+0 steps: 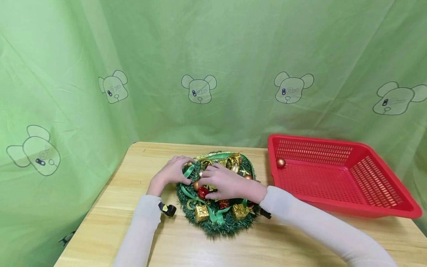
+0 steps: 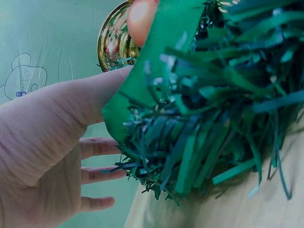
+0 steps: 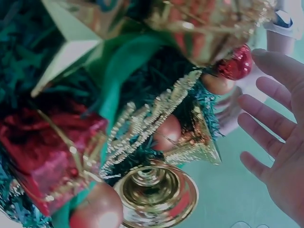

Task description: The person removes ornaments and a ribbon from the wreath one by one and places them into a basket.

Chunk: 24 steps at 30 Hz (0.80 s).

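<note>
A green tinsel Christmas wreath (image 1: 218, 227) lies on the table, trimmed with gold bells (image 1: 233, 162), gold gift boxes (image 1: 201, 213), baubles and green ribbon (image 2: 156, 57). My left hand (image 1: 175, 171) holds its left edge, thumb by the ribbon and the other fingers behind the tinsel. Over the wreath's middle, my right hand (image 1: 225, 182) reaches in from the right. Its thumb and fingertips are right at a shiny red ball (image 3: 237, 64), fingers spread and fairly straight in the right wrist view. Beneath the red ball sits a copper-coloured ball (image 3: 218, 84).
A red plastic basket (image 1: 333, 205) stands at the right of the wooden table (image 1: 186, 248), with one copper-coloured ball (image 1: 281, 162) inside. Green curtain (image 1: 240, 118) printed with bear heads hangs behind and at the left. Each wrist wears a dark strap.
</note>
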Motion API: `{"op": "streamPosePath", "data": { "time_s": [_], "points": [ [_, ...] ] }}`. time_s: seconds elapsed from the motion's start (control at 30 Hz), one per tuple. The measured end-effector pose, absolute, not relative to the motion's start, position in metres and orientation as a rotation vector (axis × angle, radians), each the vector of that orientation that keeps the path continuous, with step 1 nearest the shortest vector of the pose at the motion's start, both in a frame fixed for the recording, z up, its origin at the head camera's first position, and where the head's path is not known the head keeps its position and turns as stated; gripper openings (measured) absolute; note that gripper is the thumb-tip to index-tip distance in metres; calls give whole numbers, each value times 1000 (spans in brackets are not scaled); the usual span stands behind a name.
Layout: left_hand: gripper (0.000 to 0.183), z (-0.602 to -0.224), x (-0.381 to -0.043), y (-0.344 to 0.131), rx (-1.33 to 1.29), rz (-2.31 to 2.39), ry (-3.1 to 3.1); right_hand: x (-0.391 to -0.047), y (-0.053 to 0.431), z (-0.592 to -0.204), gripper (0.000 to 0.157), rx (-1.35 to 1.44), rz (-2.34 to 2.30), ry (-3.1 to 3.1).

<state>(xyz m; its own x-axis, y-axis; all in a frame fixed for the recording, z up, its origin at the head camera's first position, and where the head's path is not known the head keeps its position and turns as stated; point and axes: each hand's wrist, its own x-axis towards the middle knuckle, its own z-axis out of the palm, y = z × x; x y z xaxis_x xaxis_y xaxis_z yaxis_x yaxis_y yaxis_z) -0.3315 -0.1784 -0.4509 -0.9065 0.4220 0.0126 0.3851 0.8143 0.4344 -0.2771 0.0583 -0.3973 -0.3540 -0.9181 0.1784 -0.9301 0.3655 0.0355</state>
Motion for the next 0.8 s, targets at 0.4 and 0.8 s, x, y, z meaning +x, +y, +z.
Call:
{"op": "streamPosePath", "data": {
  "time_s": [0.4,0.8],
  "points": [
    [79,-452,-332,-179,648,664,2914,-281,59,-414,46,1664,66,-2436],
    [79,-453,-332,-179,653,666,2920,-280,57,-418,47,1640,9,-2473]
  ]
}}
